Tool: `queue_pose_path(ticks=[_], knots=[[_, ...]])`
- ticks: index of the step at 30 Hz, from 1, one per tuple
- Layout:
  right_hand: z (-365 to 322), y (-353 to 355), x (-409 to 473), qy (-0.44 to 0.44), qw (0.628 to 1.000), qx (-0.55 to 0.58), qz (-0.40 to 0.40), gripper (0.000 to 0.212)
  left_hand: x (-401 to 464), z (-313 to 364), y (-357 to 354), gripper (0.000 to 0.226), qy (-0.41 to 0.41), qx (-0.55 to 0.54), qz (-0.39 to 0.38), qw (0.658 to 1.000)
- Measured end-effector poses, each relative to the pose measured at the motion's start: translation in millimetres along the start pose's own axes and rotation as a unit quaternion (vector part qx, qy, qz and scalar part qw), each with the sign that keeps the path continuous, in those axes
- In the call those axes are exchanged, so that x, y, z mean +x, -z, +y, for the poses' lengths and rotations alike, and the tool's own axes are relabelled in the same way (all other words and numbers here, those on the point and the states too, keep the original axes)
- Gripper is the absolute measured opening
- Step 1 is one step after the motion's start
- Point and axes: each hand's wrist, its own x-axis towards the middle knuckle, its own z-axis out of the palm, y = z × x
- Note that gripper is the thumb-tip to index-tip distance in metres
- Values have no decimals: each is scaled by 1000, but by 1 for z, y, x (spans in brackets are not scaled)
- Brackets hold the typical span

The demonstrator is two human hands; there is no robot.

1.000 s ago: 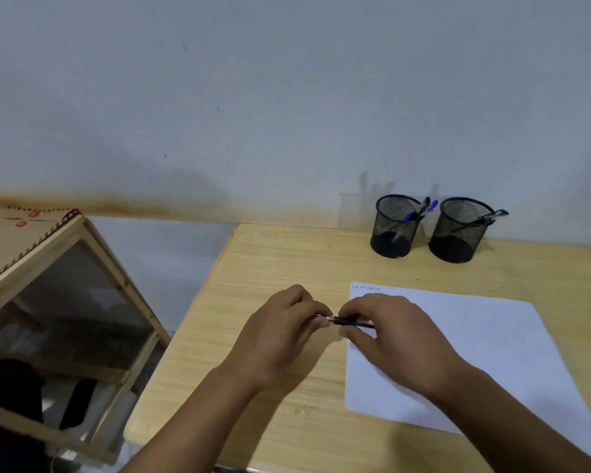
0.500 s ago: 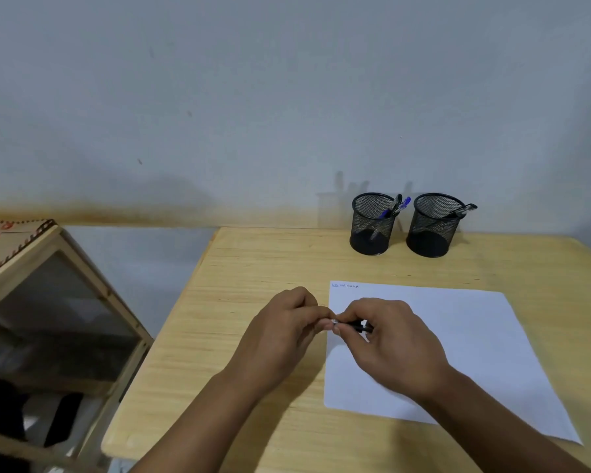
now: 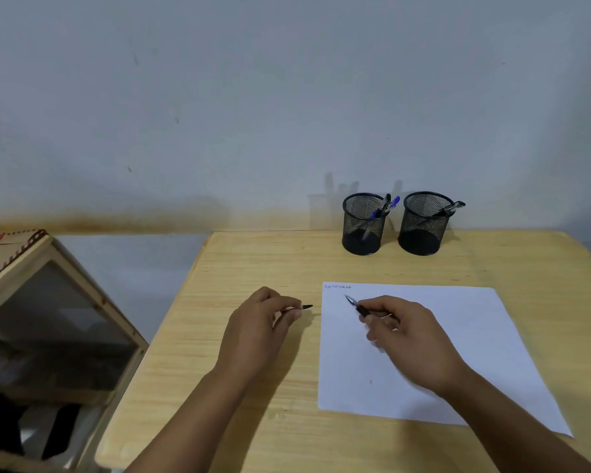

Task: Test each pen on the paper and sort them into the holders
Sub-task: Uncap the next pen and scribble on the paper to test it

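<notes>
The right hand (image 3: pixel 403 332) is pinching a slim black pen (image 3: pixel 357 306) over the white paper sheet's (image 3: pixel 458 336) far left corner; the left hand (image 3: pixel 263 322) is pinching its small black cap (image 3: pixel 306 306) beside the sheet's left edge

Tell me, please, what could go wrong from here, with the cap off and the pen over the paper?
1. The left hand pinches the small cap over bare table; if dropped, it might roll off the edge.
2. Nothing pins the paper, so strokes from the pen in the right hand might shift it.
3. The two holders look alike, so the pen might be missorted.
</notes>
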Motion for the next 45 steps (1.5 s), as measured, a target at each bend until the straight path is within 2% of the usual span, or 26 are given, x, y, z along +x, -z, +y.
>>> queue_pose_path(ticks=[5, 12, 14, 17, 19, 24, 31, 34, 39, 42, 45], knots=[[11, 1, -2, -46, 991, 120, 31, 27, 0, -4, -12, 14, 96, 17, 26, 995], [12, -2, -5, -58, 981, 168, 81, 23, 5, -7, -24, 12, 124, 73, 38, 989], [13, -2, -5, -65, 980, 168, 88, 23, 4, -6, -25, 15, 119, 83, 36, 989], [15, -3, -4, -70, 981, 160, 85, 21, -5, 0, -27, 36, 108, 87, 57, 989], [15, -3, -4, -69, 979, 171, 83, 18, -14, 5, -28, 40, 72, 82, 66, 992], [9, 2, -2, -79, 957, 274, 51, 29, -39, 10, -36, 41, -60, 76, -22, 995], [19, 5, -6, -25, 951, 310, 2, 42, -40, 11, -35, 44, -69, 94, -97, 988], [24, 4, -7, 10, 959, 279, 58, 40, -41, 13, -35, 40, -65, 100, -95, 988], [31, -2, 6, -25, 950, 267, 160, 20, -42, 15, -35, 45, -62, 110, -102, 987], [31, -4, 18, -24, 961, 208, 181, 10, -44, 16, -34, 47, -66, 113, -108, 986], [29, -6, 32, -18, 962, 200, 184, 10, -43, 16, -34, 44, -79, 126, -120, 982]])
